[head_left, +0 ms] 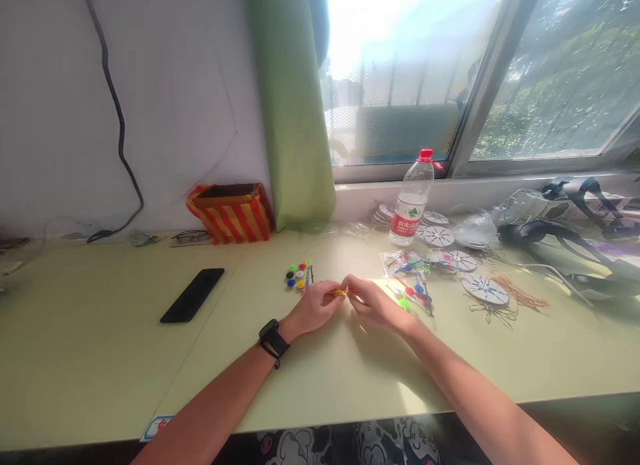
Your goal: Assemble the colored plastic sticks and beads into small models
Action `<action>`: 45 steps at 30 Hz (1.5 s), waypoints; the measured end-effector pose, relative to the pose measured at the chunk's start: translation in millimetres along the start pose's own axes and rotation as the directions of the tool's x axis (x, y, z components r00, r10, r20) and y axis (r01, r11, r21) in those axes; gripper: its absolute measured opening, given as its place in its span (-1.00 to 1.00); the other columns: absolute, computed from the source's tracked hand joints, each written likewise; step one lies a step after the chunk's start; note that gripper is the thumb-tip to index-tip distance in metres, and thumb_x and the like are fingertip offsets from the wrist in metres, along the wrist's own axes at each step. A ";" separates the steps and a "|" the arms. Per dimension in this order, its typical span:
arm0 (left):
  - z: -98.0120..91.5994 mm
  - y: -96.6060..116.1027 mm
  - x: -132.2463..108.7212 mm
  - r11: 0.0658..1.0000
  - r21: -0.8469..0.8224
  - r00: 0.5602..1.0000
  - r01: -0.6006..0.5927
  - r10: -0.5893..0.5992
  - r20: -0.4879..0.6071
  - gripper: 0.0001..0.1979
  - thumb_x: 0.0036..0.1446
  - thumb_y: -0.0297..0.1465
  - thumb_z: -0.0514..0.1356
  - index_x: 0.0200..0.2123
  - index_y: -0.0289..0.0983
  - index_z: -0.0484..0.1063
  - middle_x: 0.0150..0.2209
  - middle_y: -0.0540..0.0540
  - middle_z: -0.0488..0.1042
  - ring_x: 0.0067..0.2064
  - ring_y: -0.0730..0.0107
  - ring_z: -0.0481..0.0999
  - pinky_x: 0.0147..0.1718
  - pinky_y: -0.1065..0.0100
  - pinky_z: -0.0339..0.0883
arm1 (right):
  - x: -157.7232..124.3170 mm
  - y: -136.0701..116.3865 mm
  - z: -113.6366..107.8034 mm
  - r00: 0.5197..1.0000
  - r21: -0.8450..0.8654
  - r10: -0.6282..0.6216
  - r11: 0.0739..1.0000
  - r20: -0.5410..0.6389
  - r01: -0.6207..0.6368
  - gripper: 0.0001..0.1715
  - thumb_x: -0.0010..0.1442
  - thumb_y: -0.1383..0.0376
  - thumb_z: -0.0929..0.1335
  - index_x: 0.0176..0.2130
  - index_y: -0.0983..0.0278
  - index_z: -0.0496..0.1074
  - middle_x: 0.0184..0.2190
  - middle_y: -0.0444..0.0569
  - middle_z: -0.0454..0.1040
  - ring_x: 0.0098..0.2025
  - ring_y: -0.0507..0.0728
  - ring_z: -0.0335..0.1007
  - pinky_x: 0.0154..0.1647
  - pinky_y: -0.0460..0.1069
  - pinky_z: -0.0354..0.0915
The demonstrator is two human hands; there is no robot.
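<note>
My left hand [314, 308], with a black watch [273, 337] on the wrist, pinches a small yellow plastic piece [340, 292]. Fingertip to fingertip with it, my right hand [374, 302] is closed at the piece's right end. What the right fingers grip is mostly hidden. Just beyond the left hand lie several small round coloured caps [299, 275] beside thin coloured sticks [309, 276]. To the right of my right hand are red, blue and green plastic pieces [414, 291], too small to name.
A water bottle [407, 208] stands by the window among white slotted discs [436, 236]. Farther right are brown thin strands [520, 292], metal hooks [500, 313] and black straps [550, 232]. A black phone [193, 296] and a red-and-yellow striped box [235, 218] are at left.
</note>
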State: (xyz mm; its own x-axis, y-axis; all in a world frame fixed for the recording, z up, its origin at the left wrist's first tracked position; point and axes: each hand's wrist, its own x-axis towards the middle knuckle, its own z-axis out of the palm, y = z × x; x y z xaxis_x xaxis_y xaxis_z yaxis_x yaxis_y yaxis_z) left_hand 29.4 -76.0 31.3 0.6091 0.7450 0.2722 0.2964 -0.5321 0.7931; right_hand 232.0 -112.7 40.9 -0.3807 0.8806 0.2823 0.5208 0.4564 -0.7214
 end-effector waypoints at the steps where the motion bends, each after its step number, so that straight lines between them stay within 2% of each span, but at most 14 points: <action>1: 0.1 -0.1 0.0 1.000 -0.001 1.000 0.001 -0.001 -0.002 -0.76 0.33 -0.28 0.17 -0.09 -0.25 0.57 -0.16 -0.15 0.61 -0.13 0.22 0.60 -0.13 0.30 0.49 | 0.1 -0.3 0.1 1.000 0.011 0.004 1.000 -0.007 -0.004 -0.86 0.25 0.36 0.19 -0.21 0.20 0.29 -0.33 -0.14 0.42 -0.32 0.08 0.27 -0.29 -0.04 0.15; 8: 0.1 -0.6 0.6 0.999 0.035 1.000 0.004 -0.003 -0.021 -0.74 0.32 -0.25 0.18 -0.13 -0.27 0.58 -0.21 -0.14 0.60 -0.17 0.25 0.58 -0.18 0.33 0.48 | 0.7 -3.4 -2.0 0.999 0.047 0.038 0.998 0.006 -0.039 -0.86 0.30 0.35 0.14 -0.27 0.21 0.23 -0.37 -0.16 0.34 -0.32 0.07 0.22 -0.28 -0.04 0.12; 14: -0.2 3.0 1.3 1.000 0.023 0.999 0.010 -0.009 -0.038 -0.74 0.29 -0.23 0.20 -0.13 -0.28 0.58 -0.25 -0.12 0.59 -0.19 0.24 0.57 -0.17 0.30 0.48 | -0.3 -2.8 -1.7 0.998 0.040 0.062 0.997 0.014 -0.063 -0.81 0.30 0.35 0.13 -0.13 0.18 0.23 -0.46 -0.23 0.25 -0.42 0.06 0.14 -0.36 -0.05 0.06; 23: 1.3 -1.4 1.2 0.999 -0.031 1.000 0.007 -0.008 -0.025 -0.73 0.29 -0.23 0.22 -0.08 -0.27 0.59 -0.17 -0.16 0.62 -0.14 0.21 0.61 -0.13 0.27 0.50 | 0.2 3.2 1.8 0.999 0.046 0.026 0.999 0.041 -0.028 -0.74 0.24 0.36 0.18 -0.06 0.16 0.22 -0.40 -0.21 0.33 -0.42 0.05 0.16 -0.35 -0.06 0.11; 30: 1.3 -2.0 0.9 1.000 -0.028 1.000 -0.004 0.003 -0.023 -0.75 0.30 -0.24 0.22 -0.12 -0.29 0.57 -0.20 -0.14 0.60 -0.18 0.26 0.59 -0.16 0.31 0.49 | 0.5 5.6 1.5 0.998 0.063 0.030 0.997 0.063 -0.034 -0.73 0.23 0.39 0.18 -0.06 0.16 0.21 -0.36 -0.19 0.38 -0.37 0.06 0.21 -0.27 -0.04 0.17; 45: 0.6 0.0 1.0 0.999 -0.039 1.000 -0.024 0.023 -0.008 -0.73 0.31 -0.24 0.20 -0.09 -0.27 0.59 -0.17 -0.16 0.62 -0.16 0.23 0.61 -0.14 0.28 0.52 | -0.8 3.5 0.3 0.997 0.037 0.025 0.999 0.070 -0.028 -0.73 0.27 0.35 0.21 -0.02 0.15 0.22 -0.36 -0.19 0.39 -0.40 0.05 0.22 -0.34 -0.08 0.16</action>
State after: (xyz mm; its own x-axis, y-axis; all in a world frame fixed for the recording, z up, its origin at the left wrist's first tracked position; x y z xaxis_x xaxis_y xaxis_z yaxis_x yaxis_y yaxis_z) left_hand 30.4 -75.5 31.3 0.6096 0.7357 0.2951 0.2532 -0.5335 0.8070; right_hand 233.8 -111.8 38.0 -0.4201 0.8806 0.2192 0.5026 0.4269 -0.7518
